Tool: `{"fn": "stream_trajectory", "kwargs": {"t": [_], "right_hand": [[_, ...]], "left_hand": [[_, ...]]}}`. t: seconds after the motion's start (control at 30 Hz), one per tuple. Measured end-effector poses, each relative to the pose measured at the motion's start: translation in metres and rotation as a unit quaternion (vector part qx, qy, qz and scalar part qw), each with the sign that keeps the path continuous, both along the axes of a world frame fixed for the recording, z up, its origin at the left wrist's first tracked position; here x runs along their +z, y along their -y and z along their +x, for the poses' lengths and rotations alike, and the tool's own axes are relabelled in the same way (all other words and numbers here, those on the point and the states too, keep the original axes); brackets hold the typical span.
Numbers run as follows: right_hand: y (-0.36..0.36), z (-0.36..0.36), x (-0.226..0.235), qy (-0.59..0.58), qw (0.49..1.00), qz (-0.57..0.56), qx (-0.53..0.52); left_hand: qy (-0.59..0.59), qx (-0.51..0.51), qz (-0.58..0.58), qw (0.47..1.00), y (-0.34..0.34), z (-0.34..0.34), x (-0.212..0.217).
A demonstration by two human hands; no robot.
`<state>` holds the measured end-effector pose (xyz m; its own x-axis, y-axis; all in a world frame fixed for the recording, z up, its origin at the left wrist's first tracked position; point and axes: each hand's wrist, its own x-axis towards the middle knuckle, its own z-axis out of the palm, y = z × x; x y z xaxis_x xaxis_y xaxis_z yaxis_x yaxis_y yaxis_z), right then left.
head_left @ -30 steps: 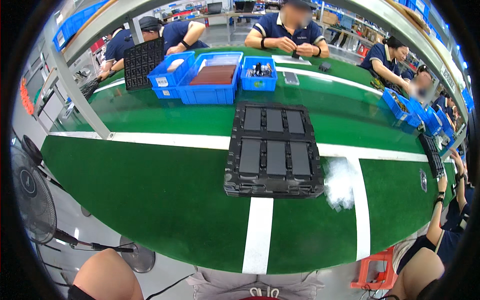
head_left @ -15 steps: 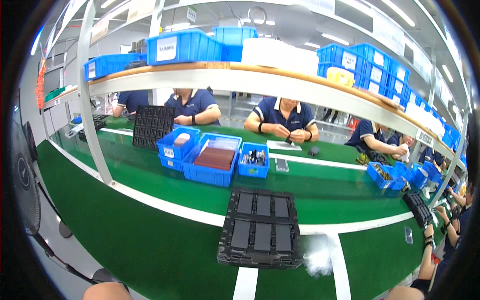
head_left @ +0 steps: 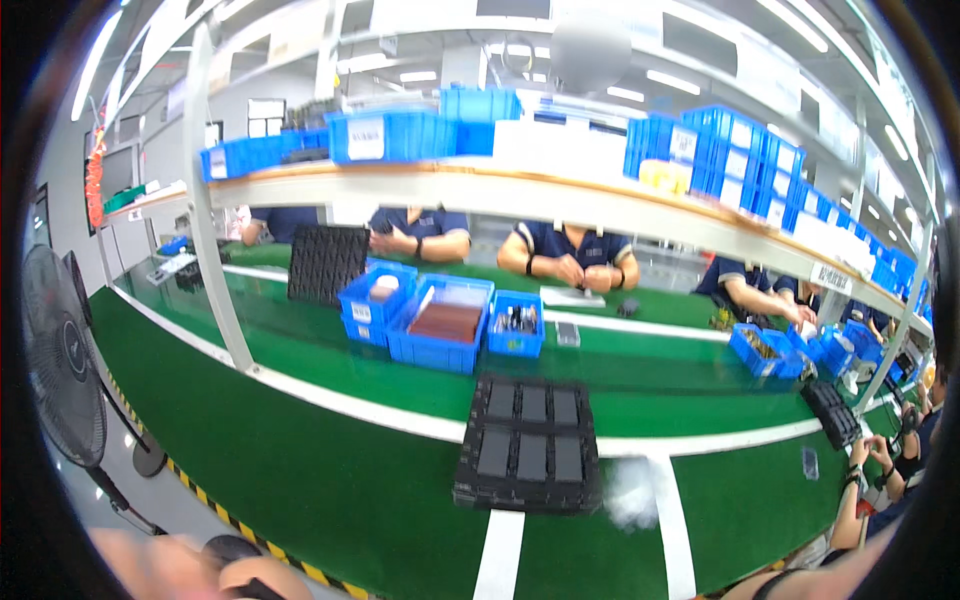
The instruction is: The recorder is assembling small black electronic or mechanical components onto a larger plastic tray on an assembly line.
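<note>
At the lower left edge my left arm (head_left: 160,568) shows as a blurred patch of skin, with a dark band near the bottom; its fingers cannot be made out. My right forearm (head_left: 835,575) enters at the lower right with a black band at the wrist, and the hand is mostly cut off by the lower edge. Neither visible arm touches anything on the bench. Nearest in front lies a stack of black trays (head_left: 528,470), the top one holding several flat dark grey rectangular pieces (head_left: 533,452). Right beside it is a crumpled clear plastic bag (head_left: 632,495).
Beyond the trays stand blue bins (head_left: 432,350), one with brown sheets. A shelf (head_left: 480,190) carrying blue crates spans the green bench (head_left: 350,460). Co-workers sit opposite and at the right, where a co-worker's hands (head_left: 870,455) are near. A fan (head_left: 65,370) stands left.
The view has tilted and shifted, so the trays and bins appear slightly to the right. More of both my arms shows at the lower corners. The trays stay put on the bench.
</note>
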<state>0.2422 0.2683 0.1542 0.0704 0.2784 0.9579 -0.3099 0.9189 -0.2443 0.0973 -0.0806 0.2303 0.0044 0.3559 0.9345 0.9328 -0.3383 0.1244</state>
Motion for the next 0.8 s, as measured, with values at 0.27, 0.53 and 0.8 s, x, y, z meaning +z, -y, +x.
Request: {"fn": "stream_trajectory", "kwargs": {"t": [0.27, 0.53, 0.8], "right_hand": [[0.038, -0.082, -0.027, 0.158, 0.970, -0.090, 0.162], [0.037, -0.103, -0.076, 0.299, 0.939, -0.001, 0.170], [0.001, -0.148, -0.115, 0.273, 0.924, -0.193, 0.185]], "left_hand": [[0.199, -0.371, 0.024, 0.907, -0.049, 0.008, -0.014], [0.112, -0.581, -0.023, 0.806, -0.050, -0.015, -0.025], [0.047, -0.718, -0.092, 0.688, -0.032, -0.019, -0.026]]}}
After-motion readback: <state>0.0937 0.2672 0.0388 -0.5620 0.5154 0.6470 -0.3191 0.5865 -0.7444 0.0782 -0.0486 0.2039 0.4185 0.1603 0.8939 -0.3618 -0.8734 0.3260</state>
